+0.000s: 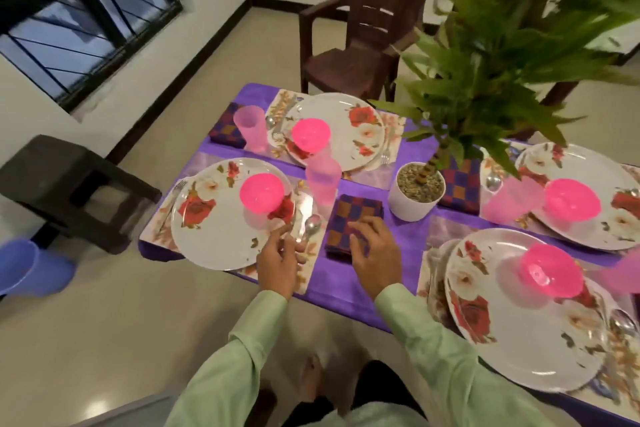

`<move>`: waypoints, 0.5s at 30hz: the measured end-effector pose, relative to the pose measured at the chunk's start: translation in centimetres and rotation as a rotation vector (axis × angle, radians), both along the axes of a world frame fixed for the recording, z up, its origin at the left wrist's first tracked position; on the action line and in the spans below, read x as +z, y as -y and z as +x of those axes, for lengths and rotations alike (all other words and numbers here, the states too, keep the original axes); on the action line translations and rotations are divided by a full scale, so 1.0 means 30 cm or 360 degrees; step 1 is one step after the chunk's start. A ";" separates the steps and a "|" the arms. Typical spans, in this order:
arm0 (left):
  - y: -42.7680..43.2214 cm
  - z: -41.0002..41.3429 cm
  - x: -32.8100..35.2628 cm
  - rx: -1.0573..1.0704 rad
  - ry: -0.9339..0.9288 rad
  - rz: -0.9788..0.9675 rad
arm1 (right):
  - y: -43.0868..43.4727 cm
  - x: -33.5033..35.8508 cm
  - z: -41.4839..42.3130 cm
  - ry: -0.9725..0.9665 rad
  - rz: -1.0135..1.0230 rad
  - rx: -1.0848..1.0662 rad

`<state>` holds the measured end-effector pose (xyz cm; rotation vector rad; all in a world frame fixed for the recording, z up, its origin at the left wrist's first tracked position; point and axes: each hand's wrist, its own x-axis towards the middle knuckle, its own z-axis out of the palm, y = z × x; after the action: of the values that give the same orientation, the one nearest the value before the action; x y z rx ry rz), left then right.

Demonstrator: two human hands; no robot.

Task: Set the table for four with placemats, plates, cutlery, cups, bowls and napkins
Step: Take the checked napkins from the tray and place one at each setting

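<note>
Four floral plates sit on placemats on the purple tablecloth [381, 274], each with a pink bowl. At the near-left plate [214, 232] with its bowl [262, 192], my left hand [278, 260] pinches the handle of a spoon [309, 224] lying on the placemat [306, 269]. My right hand [372, 248] rests with curled fingers on a checked napkin [349, 215] beside that placemat. A pink cup [323, 180] stands behind the spoon. A fork [176, 189] lies left of this plate.
A white pot with a leafy plant [417, 192] stands mid-table. A second checked napkin [462, 189] lies right of it. A brown chair [360, 31] stands at the far side, a dark stool [69, 191] and a blue bucket [31, 267] on the left floor.
</note>
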<state>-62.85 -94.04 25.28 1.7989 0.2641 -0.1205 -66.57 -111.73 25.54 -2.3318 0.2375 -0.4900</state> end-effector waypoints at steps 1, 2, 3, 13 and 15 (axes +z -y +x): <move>-0.017 0.023 0.007 -0.0005 0.0016 0.0026 | -0.017 0.000 0.023 -0.0028 -0.0011 0.0008; -0.035 0.050 0.024 -0.0013 0.0035 0.0058 | -0.036 -0.002 0.054 -0.0057 -0.0010 0.0010; -0.051 0.072 0.034 -0.0023 0.0048 0.0092 | -0.050 -0.004 0.082 -0.0076 -0.0001 0.0006; -0.257 0.342 0.003 -0.0061 0.0100 0.0249 | -0.101 -0.065 0.266 -0.0180 0.0012 -0.0301; -0.301 0.383 -0.005 -0.0095 0.0055 0.0210 | -0.127 -0.082 0.284 -0.0191 0.0019 -0.0340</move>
<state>-51.36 -85.02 25.14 1.9390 0.1972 -0.1161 -58.05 -107.93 23.08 -2.3387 0.5495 -0.4504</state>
